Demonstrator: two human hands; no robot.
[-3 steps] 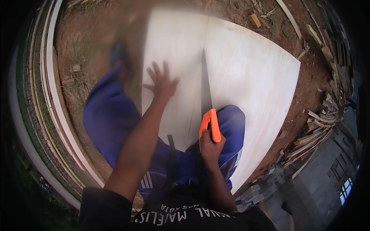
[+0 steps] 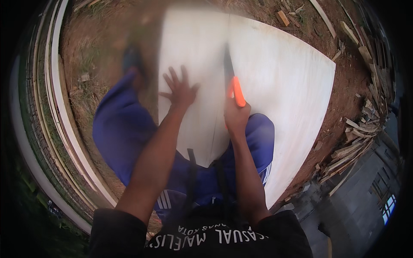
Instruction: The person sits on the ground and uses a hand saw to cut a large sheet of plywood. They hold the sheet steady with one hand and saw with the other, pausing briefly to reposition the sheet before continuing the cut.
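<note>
A large pale wooden sheet (image 2: 288, 86) lies under me, with my right knee over it. My left hand (image 2: 179, 88) is spread flat on its left part, fingers apart. My right hand (image 2: 235, 112) grips the orange handle of a handsaw (image 2: 238, 91). The saw's grey blade reaches away from me along a thin line in the sheet, its far end blurred.
Long timber strips (image 2: 61, 103) run along the left. Scrap boards (image 2: 355, 142) are piled on the dirt at the right, beside grey blocks or paving (image 2: 361, 189). More wood pieces (image 2: 282, 18) lie beyond the sheet's far edge.
My right hand and the saw have moved forward, away from me, along the line. My left hand stays spread on the sheet, shifted only very slightly.
</note>
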